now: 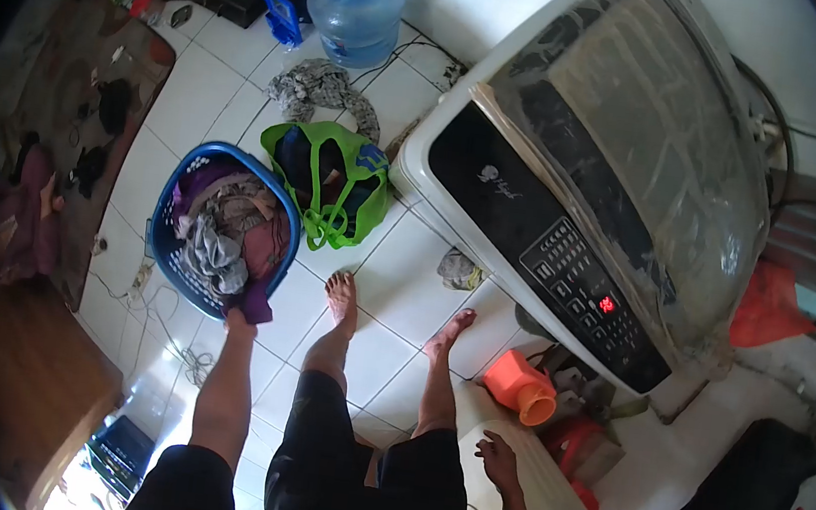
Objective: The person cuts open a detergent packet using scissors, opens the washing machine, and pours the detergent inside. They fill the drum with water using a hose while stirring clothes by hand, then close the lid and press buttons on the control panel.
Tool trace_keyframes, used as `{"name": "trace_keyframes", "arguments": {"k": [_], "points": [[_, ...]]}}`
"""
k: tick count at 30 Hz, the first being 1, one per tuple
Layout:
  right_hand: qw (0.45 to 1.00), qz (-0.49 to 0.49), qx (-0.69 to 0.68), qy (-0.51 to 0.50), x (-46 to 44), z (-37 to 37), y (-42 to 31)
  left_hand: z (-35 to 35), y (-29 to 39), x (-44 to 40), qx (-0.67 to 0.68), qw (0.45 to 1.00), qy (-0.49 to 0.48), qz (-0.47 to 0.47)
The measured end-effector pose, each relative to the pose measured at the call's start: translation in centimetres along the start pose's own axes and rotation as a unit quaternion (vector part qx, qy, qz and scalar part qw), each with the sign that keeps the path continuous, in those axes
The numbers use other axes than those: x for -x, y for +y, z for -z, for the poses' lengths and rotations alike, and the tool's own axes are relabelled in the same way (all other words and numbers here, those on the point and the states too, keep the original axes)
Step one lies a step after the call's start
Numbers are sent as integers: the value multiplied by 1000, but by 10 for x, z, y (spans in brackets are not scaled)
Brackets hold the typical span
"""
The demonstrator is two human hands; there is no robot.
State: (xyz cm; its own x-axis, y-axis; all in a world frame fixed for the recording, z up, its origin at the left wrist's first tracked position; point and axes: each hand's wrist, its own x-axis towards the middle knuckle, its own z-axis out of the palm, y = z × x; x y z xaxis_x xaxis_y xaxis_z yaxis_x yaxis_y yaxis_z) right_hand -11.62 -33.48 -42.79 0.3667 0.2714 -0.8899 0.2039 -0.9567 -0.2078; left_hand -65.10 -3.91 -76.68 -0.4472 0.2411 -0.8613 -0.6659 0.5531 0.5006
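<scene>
A blue laundry basket (294,217) full of grey, brown and purple clothes (217,253) stands on the tiled floor at left centre. My left hand (238,318) is closed on its near rim, where a piece of purple cloth (256,304) hangs over; most of the fingers are hidden. My right hand (498,457) hangs at lower right, fingers apart and holding nothing, just below an orange plastic jug (514,383). A green bag (336,222) with dark items inside leans beside the basket.
A top-loading washing machine (556,191) with a lit red display fills the right side. Patterned cloth (316,88) and a blue water bottle (355,12) are at the back. Cables (197,362) lie near the basket; a mat with a person's hand (52,199) is at far left.
</scene>
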Motion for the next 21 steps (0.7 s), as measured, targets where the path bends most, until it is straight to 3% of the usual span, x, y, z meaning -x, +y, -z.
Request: {"name": "trace_keyframes", "arguments": {"k": [3,5,7,8,9,10,11,12,13,14,15,17,18,19,20,21], "points": [[1000,28,-10,3,5,-31,-1,28,-18,9,-14,998,30,51],[999,44,-13,6,17,-48,-13,91,-44,-49,-24,995,-56,81],[999,43,7,-19,39,-55,-33,125,-59,-44,-7,981,-145,129],[999,45,-14,-24,39,-68,-17,136,-83,-23,-50,972,-213,87],[999,44,-20,-21,44,-76,-8,116,-70,29,-117,983,-126,67],[998,57,-26,-25,48,-82,0,141,-79,14,-369,898,-213,-111],[997,69,-32,-29,53,-88,8,174,-94,-8,-579,715,-277,-278],[997,56,-39,-35,60,-91,12,177,-99,-6,-621,658,-284,-317],[997,55,-44,-31,65,-94,21,175,-109,-6,-515,788,-305,-142],[997,59,-46,-30,67,-98,32,160,-112,11,-281,924,-253,58],[996,64,-51,-28,67,-103,45,145,-115,27,-105,968,-137,183],[995,60,-72,-22,69,-114,72,140,-121,39,-176,955,-165,172],[996,48,-79,-18,70,-120,83,152,-136,15,-343,902,-260,5],[996,38,-86,-11,69,-122,90,156,-145,4,-482,788,-347,-163],[992,14,-125,-17,74,-122,90,150,-148,8,-533,697,-393,-275],[991,9,-134,-13,74,-129,101,142,-155,17,-538,690,-400,-273]]}}
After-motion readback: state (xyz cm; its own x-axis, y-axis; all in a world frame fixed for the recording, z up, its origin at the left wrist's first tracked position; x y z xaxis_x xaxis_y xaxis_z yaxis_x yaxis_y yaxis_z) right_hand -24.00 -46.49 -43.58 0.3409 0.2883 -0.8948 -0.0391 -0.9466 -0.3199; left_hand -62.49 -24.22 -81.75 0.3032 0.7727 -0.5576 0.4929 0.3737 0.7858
